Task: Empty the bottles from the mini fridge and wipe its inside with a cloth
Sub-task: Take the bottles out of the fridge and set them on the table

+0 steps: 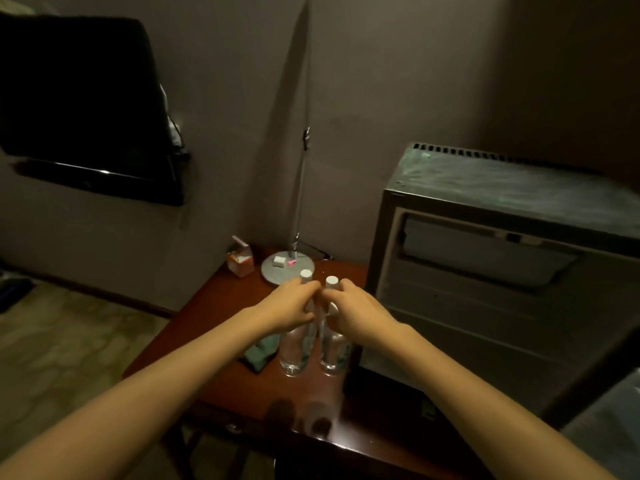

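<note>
Gripping two bottles each by the neck, left hand [294,303] and right hand [360,308] closed round bottles [294,351], likely full, heavy, slippery plastic.

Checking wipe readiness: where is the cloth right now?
Head view: the cloth lies on the table, left of the bottles, below the left hand.

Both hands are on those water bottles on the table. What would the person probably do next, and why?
Probably let go of the bottles and pick up the green cloth beside them. Both hands, left hand and right hand, grip upright bottles already standing on the table, and the mini fridge stands open.
</note>
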